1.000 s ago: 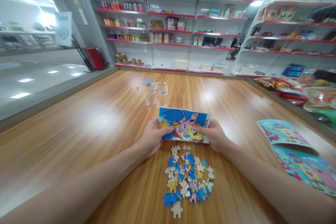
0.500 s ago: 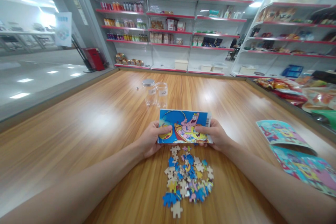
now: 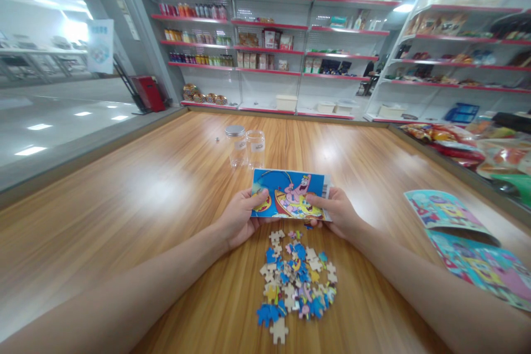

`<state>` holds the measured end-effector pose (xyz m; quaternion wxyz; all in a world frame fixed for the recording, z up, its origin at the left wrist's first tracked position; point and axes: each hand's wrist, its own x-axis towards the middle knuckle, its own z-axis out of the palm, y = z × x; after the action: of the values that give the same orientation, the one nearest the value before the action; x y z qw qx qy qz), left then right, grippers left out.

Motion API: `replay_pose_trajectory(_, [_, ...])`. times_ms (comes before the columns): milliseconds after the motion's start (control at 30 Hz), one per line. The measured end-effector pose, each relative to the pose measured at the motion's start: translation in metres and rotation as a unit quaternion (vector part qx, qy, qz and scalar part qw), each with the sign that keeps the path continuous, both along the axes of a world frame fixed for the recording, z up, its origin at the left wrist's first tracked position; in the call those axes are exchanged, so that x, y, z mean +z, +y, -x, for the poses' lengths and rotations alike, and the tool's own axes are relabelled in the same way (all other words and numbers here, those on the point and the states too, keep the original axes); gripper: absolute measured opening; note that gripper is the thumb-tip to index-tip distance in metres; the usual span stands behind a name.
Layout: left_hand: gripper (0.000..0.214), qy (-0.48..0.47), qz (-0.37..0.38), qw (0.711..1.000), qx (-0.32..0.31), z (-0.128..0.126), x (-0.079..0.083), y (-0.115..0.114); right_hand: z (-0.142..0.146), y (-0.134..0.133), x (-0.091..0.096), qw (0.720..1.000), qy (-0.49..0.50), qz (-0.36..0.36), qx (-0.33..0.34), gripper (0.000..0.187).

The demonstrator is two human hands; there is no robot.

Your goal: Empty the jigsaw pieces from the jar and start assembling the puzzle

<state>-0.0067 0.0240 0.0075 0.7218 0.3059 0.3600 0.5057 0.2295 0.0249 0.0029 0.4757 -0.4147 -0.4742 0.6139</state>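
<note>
A blue cartoon picture card (image 3: 265, 177) is held up between my two hands, tilted toward me. My left hand (image 3: 241, 218) grips its left edge, thumb on the printed face. On the right edge my right hand (image 3: 342, 211) pinches it the same way, with the thumb across the yellow figure. The fingers behind the card are mostly hidden. Just below lies a loose pile of jigsaw pieces (image 3: 296, 276), some blue or yellow side up, others showing plain backs. Neither hand touches the pile.
Beyond the card stand two clear jars, one with a silver lid (image 3: 234, 130), the other an open jar (image 3: 255, 149). Two cartoon sheets, an upper one (image 3: 452, 213) and a lower one (image 3: 481, 268), lie at the right. Packaged snacks (image 3: 456, 144) sit past the table's right edge.
Both hands have raised the card slightly and tipped its face further back. The jigsaw pieces, jars and sheets have stayed in place.
</note>
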Motion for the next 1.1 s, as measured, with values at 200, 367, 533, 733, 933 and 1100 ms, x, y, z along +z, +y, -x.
replay_pose_trajectory(200, [0.038, 0.043, -0.067, 0.997, 0.017, -0.004, -0.004, 0.0, 0.003, -0.001, -0.002, 0.995, -0.064, -0.04, -0.06, 0.038])
replay_pose_trajectory(367, [0.064, 0.199, -0.25, 0.939, 0.13, -0.002, -0.004, -0.007, 0.004, -0.001, -0.002, 0.98, -0.145, -0.078, -0.115, 0.034])
replay_pose_trajectory(533, [0.054, 0.362, -0.448, 0.817, -0.02, -0.001, -0.01, -0.01, 0.002, 0.004, -0.006, 0.964, -0.213, -0.091, -0.129, 0.036])
replay_pose_trajectory(733, [0.052, 0.565, -0.517, 0.64, -0.067, -0.016, -0.025, 0.006, 0.007, 0.009, -0.008, 0.937, -0.293, -0.126, -0.144, 0.032])
replay_pose_trajectory(933, [0.047, 0.641, -0.536, 0.547, -0.048, -0.035, -0.024, 0.024, -0.007, 0.013, 0.001, 0.859, -0.394, -0.212, -0.249, 0.024])
replay_pose_trajectory(1100, [0.044, 0.65, -0.533, 0.541, -0.043, -0.036, -0.023, 0.026, -0.024, 0.022, -0.003, 0.814, -0.467, -0.228, -0.26, 0.026])
